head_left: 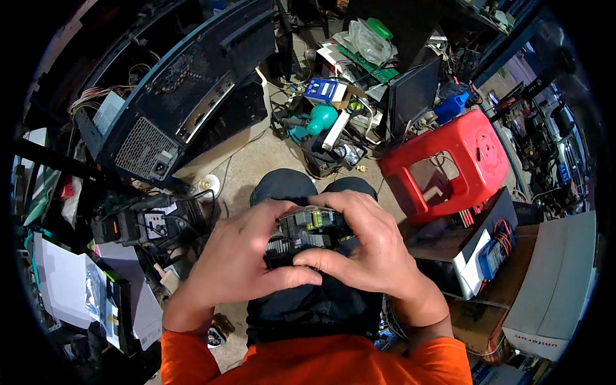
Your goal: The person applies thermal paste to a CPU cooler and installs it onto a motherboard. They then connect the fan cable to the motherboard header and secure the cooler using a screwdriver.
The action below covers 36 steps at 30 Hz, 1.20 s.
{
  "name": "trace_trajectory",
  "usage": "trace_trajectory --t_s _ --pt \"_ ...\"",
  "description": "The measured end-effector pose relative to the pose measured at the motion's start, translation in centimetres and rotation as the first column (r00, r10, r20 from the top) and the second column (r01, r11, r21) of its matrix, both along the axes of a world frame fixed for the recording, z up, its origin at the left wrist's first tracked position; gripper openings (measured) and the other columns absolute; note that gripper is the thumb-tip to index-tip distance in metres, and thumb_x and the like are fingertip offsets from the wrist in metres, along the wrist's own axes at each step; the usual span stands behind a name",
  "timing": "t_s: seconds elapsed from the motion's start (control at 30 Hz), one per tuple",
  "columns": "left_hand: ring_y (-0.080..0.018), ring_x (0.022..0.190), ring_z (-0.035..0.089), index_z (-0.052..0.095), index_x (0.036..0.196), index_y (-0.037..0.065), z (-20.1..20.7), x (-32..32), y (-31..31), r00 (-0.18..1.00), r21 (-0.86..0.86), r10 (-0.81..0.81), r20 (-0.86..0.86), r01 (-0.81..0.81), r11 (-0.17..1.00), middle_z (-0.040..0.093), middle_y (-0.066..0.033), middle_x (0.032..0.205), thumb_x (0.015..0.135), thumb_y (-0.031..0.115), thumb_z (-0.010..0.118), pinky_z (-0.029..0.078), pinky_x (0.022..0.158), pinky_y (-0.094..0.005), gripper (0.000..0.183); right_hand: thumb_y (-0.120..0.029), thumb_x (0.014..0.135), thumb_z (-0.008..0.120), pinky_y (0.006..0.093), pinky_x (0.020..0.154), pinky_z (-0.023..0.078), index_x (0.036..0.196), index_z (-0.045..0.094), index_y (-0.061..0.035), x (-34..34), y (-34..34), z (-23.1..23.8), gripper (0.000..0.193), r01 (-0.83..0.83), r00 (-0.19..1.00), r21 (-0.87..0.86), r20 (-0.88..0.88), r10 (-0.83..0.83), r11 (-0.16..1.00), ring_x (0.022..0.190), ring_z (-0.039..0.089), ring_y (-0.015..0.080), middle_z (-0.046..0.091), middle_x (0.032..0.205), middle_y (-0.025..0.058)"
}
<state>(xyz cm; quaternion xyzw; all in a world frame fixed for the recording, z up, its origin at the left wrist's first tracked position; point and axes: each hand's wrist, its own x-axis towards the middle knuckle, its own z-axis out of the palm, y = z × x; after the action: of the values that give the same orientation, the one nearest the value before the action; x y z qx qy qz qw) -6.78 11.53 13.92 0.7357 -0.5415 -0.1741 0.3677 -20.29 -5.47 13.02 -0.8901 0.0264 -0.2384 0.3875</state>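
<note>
Between my hands, above my dark-trousered lap, is a small black electronic unit [303, 232]. Dark finned blocks and a yellow-green part show on its upper face, which looks like an opened power supply or circuit assembly, though I cannot make out its exact kind. My left hand [234, 256] wraps round its left side, with the thumb along the near edge. On the other side my right hand [378, 250] grips it, the thumb lying across the near edge and the fingers over the far right corner. Both palms hide much of its sides.
A computer case [138, 147] stands at the far left, a red plastic stool [478, 144] at the right. Beyond my knees lies a heap with a blue-white box [324, 91] and a teal rounded tool [322, 119]. Cardboard boxes [545, 282] and a blue multimeter [493, 256] sit at right.
</note>
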Motion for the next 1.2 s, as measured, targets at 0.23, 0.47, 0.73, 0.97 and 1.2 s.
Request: trace_trajectory --t_s 0.23,0.47,0.73,0.97,1.2 --pt "-0.0385 0.09 0.067 0.057 0.113 -0.002 -0.9 -0.3 0.7 0.998 -0.008 0.015 -0.059 -0.016 1.0 0.066 -0.0188 0.1 0.071 0.045 0.085 0.054 0.075 -0.0438 0.069 -0.025 0.077 0.081 0.0426 0.073 0.05 0.109 0.057 0.0009 0.2 1.0 -0.2 0.048 -0.092 0.996 0.002 0.017 0.092 0.996 0.081 0.061 0.0378 0.061 0.09 0.0168" --pt "-0.0382 0.089 0.067 0.057 0.109 0.0 -1.1 -0.3 1.2 0.993 -0.046 0.026 -0.118 -0.031 0.998 0.065 -0.0154 0.098 0.071 0.035 0.086 0.053 0.074 -0.0436 0.059 -0.024 0.078 0.081 0.0428 0.07 0.049 0.108 0.055 0.0032 0.5 1.6 -1.1 0.048 -0.092 0.992 -0.077 0.073 0.098 0.993 0.076 0.059 0.0377 0.059 0.089 0.0182" --pt "-0.0381 0.091 0.066 0.057 0.108 0.0 -1.0 0.0 1.1 0.992 -0.051 0.024 -0.123 -0.03 0.998 0.065 -0.0155 0.098 0.072 0.033 0.085 0.052 0.075 -0.0444 0.056 -0.025 0.078 0.081 0.0429 0.069 0.049 0.106 0.055 0.0037 0.9 1.6 -1.5 0.048 -0.101 0.99 -0.108 0.091 0.111 0.989 0.075 0.058 0.0375 0.057 0.087 0.0185" --pt "-0.038 0.095 0.066 0.057 0.112 0.0 -1.1 0.5 1.2 0.989 0.007 0.03 -0.143 -0.029 1.0 0.066 -0.0168 0.103 0.069 0.035 0.087 0.053 0.078 -0.043 0.063 -0.026 0.077 0.081 0.0433 0.071 0.049 0.108 0.055 0.0027 1.3 1.7 -0.9 0.049 -0.106 0.994 -0.05 0.032 0.107 0.993 0.077 0.058 0.0385 0.058 0.088 0.0174" --pt "-0.0165 0.097 0.067 0.057 0.12 0.0 -3.0 2.3 1.8 0.903 0.003 0.183 -0.388 -0.197 0.98 0.07 -0.0113 0.105 0.055 0.023 0.097 0.053 0.083 -0.0324 0.08 -0.027 0.077 0.081 0.0427 0.102 0.042 0.131 0.053 0.0014 -1.0 -1.9 -1.4 0.067 0.061 0.997 0.083 0.052 -0.066 0.995 0.114 0.057 0.0355 0.059 0.122 0.0195"
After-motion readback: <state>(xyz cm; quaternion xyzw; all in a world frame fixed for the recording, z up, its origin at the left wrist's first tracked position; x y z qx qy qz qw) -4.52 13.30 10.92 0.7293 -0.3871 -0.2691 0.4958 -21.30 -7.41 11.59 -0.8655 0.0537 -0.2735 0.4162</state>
